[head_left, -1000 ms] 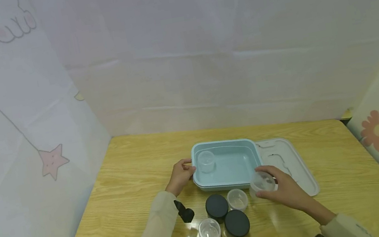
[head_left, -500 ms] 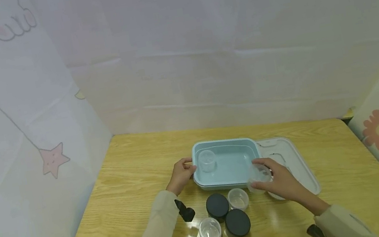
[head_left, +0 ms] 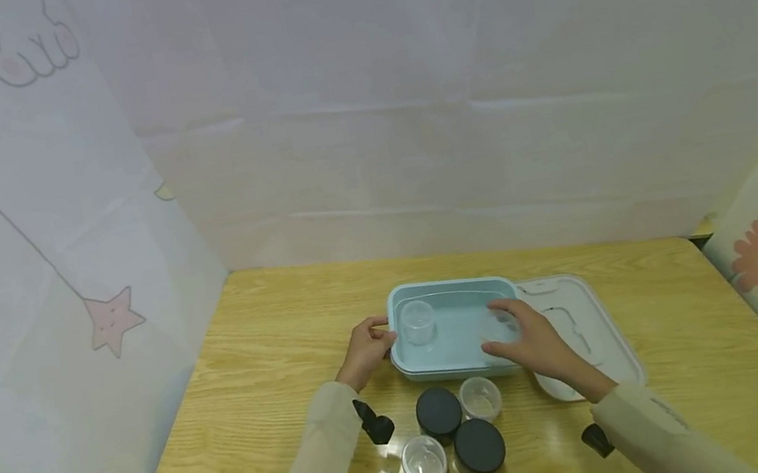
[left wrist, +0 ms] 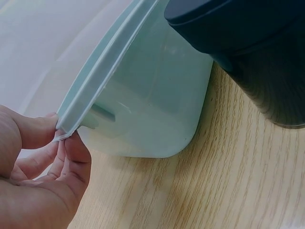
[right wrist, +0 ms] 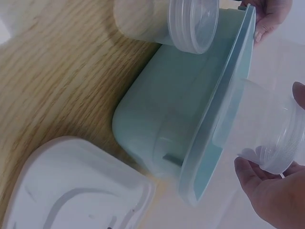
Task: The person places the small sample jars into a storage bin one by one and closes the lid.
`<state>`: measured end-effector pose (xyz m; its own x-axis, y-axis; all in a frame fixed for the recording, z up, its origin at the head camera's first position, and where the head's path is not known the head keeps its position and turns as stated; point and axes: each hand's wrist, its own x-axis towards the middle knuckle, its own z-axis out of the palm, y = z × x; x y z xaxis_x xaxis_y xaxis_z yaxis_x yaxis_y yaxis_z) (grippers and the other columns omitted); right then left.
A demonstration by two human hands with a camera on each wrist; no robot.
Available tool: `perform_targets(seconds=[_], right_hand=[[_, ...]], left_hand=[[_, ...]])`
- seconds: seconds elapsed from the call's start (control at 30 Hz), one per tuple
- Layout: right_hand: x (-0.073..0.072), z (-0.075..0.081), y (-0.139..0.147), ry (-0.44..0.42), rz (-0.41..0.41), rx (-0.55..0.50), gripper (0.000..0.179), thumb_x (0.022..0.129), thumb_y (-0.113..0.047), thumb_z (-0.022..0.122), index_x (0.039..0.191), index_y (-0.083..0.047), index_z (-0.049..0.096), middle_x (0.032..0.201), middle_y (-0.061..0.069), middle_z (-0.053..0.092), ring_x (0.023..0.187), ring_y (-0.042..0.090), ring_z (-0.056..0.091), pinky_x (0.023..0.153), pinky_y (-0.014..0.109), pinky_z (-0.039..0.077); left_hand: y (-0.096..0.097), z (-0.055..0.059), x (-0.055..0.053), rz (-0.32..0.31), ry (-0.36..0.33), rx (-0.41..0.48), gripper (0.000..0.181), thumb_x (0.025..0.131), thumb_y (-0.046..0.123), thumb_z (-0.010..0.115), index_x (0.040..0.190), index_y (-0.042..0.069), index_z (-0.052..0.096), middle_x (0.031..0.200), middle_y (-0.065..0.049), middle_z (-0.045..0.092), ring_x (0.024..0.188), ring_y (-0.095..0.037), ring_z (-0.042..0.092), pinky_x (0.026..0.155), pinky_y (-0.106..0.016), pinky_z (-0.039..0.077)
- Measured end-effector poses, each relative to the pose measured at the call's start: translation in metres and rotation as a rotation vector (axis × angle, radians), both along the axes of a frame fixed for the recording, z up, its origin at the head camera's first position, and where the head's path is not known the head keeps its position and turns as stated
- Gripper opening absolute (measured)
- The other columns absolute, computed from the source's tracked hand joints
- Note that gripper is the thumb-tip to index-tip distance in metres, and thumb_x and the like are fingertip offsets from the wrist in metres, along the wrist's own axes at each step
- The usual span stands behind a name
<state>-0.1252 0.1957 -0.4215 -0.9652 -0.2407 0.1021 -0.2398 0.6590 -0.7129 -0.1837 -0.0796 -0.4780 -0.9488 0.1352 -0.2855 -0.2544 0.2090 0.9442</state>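
Observation:
My left hand [head_left: 365, 350] pinches the left rim of a light-blue plastic box [left wrist: 143, 95], thumb above and fingers below. A clear plastic jar [head_left: 419, 322] stands inside the box at its left end. Between the thumb and fingers of my right hand [head_left: 532, 338] is another clear jar [right wrist: 259, 126], held over the right part of the box. In the right wrist view its base dips past the box's rim, and its ribbed neck lies by the fingers. In the head view the hand partly covers this jar.
In front of the box stand two black-lidded jars [head_left: 439, 412] and two clear jars [head_left: 423, 462], close together on the wooden table [head_left: 272, 323]. A white lid [head_left: 597, 333] lies right of the box, partly under my right forearm in the head view.
My right hand has carried its clear jar leftward and away from me, from beside the box's front right corner to over its inside. My left hand keeps its hold on the rim.

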Motion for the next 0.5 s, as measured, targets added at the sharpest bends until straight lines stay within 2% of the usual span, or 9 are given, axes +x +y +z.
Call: perform_targets(seconds=[0.2,0.33,0.5], right_hand=[[-0.007,-0.002,-0.010,-0.012,-0.007,-0.033,0.064,0.082,-0.025,0.076,0.133,0.001,0.048,0.136,0.026,0.047,0.126,0.045,0.043,0.098,0.060,0.039],[-0.010,-0.009,-0.016,-0.036,-0.006,-0.061,0.065,0.081,-0.024,0.076,0.134,0.000,0.046,0.137,0.025,0.046,0.125,0.044,0.044,0.097,0.060,0.040],[-0.014,-0.019,-0.025,-0.052,-0.015,-0.100,0.066,0.080,-0.020,0.077,0.134,0.002,0.046,0.137,0.025,0.047,0.126,0.043,0.044,0.099,0.058,0.040]], left_hand=[[0.001,0.002,0.001,0.004,0.006,0.002,0.037,0.094,0.004,0.057,0.129,-0.003,0.050,0.099,-0.017,0.060,0.084,-0.026,0.064,0.068,-0.027,0.055],[0.001,0.003,0.002,0.005,0.007,0.008,0.037,0.094,0.004,0.056,0.130,-0.003,0.050,0.102,-0.019,0.060,0.087,-0.029,0.065,0.069,-0.028,0.056],[0.000,0.003,0.002,0.002,0.009,0.018,0.037,0.094,0.004,0.056,0.130,-0.003,0.050,0.101,-0.018,0.060,0.083,-0.023,0.064,0.071,-0.028,0.056]])
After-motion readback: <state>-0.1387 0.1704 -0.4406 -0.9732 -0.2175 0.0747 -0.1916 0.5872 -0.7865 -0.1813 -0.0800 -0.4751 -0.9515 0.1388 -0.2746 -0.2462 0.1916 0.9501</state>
